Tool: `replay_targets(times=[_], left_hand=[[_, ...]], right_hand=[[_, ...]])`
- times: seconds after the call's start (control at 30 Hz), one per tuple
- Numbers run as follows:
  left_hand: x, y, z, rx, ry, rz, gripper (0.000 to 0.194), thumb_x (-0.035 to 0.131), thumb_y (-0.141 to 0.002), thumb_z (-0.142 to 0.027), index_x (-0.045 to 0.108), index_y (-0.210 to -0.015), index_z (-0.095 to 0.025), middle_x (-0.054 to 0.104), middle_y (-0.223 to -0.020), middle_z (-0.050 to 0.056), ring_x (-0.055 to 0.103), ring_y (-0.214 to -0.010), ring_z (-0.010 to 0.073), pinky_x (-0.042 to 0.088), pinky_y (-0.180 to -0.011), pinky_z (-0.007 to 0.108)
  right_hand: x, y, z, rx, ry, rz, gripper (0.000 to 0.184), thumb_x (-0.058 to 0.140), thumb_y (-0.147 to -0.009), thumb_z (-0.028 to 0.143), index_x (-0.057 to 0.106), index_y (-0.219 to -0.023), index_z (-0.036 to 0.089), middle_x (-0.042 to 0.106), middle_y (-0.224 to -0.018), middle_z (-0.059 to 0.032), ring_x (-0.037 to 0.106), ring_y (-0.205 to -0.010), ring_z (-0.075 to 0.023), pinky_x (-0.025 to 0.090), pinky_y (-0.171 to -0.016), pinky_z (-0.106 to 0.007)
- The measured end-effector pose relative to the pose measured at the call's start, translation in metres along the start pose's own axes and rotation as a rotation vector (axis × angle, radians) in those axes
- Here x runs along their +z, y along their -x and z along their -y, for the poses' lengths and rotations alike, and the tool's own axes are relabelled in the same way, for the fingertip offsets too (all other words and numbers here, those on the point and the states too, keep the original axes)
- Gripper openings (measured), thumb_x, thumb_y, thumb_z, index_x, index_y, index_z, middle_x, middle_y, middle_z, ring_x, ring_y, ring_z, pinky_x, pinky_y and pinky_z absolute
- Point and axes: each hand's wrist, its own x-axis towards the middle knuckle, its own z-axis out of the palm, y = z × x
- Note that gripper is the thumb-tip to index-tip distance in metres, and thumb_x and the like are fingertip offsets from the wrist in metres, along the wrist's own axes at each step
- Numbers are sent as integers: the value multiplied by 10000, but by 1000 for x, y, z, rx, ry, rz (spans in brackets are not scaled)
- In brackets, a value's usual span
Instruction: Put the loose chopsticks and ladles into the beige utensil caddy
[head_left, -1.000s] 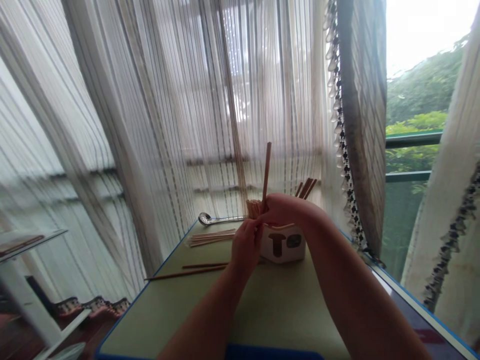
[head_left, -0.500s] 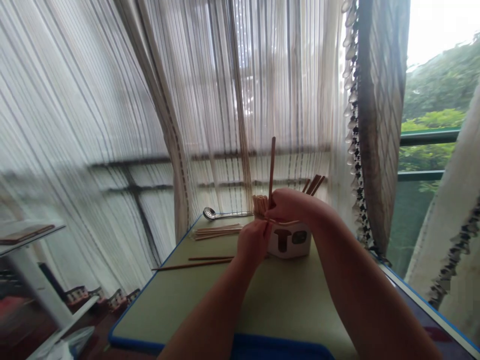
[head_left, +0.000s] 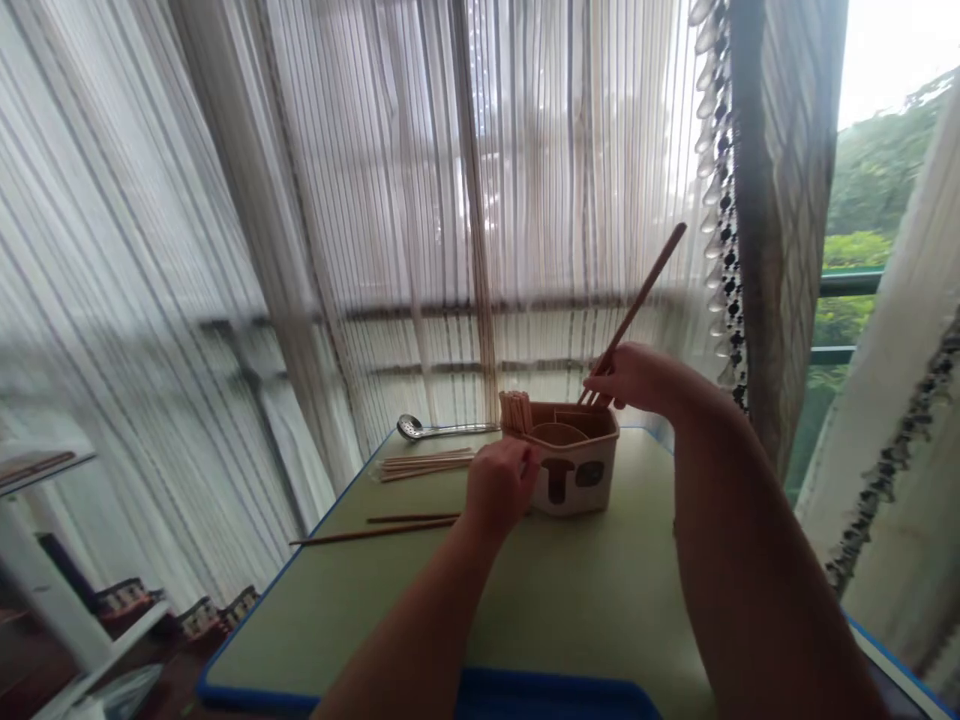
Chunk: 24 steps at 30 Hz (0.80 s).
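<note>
A pink-and-white utensil holder (head_left: pixel 600 496) with dividers stands on the table. At its back right compartment, my right hand (head_left: pixel 626 375) is closed around a long brown chopstick (head_left: pixel 649 285), which leans up and right; other chopsticks show under the fingers. My left hand (head_left: pixel 501 485) is closed at the holder's front left corner, its fingertips against the wall and rim. Light wooden sticks (head_left: pixel 516 412) stand bunched in the left compartment. Left of my left hand, brown chopsticks (head_left: pixel 375 531) lie on the table, their right ends hidden behind it.
Farther back lie a bundle of pale sticks (head_left: pixel 424 464) in clear wrap and a metal slotted spoon (head_left: pixel 409 428). The pale green table (head_left: pixel 585 600) has a blue edge. Sheer curtains (head_left: pixel 390 200) hang right behind it. A white shelf stand (head_left: pixel 52 580) is at the left.
My right hand has moved from the holder's left side to its back right, carrying the chopstick, which now tilts right. My left hand stays at the front left corner. The view has shifted slightly.
</note>
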Motion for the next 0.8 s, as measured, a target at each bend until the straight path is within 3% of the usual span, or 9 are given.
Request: replay_targets(times=[0.27, 0.5, 0.8], left_hand=[[-1, 2, 1, 17, -33, 24, 226, 499, -885, -231, 595, -685, -183, 618, -676, 28, 553, -659, 156, 385, -647, 276], [-1, -1, -2, 15, -47, 18, 242, 498, -885, -228, 587, -664, -185, 612, -658, 26, 551, -643, 152, 377, -637, 272], [4, 4, -8, 51, -133, 99, 262, 503, -884, -256, 588, -647, -180, 628, -663, 14, 559, -624, 139, 363, -642, 278]], right_hand=[[16, -17, -11, 186, 58, -50, 238, 585, -771, 328, 734, -741, 145, 672, -627, -83, 635, -621, -171, 435, -562, -249], [38, -31, -17, 225, -16, 68, 200, 616, -730, 272, 724, -812, 126, 706, -786, -119, 653, -666, -170, 453, -571, -245], [37, -33, -24, 297, 38, 22, 263, 611, -748, 318, 743, -838, 109, 700, -743, -135, 669, -771, -208, 471, -656, -248]])
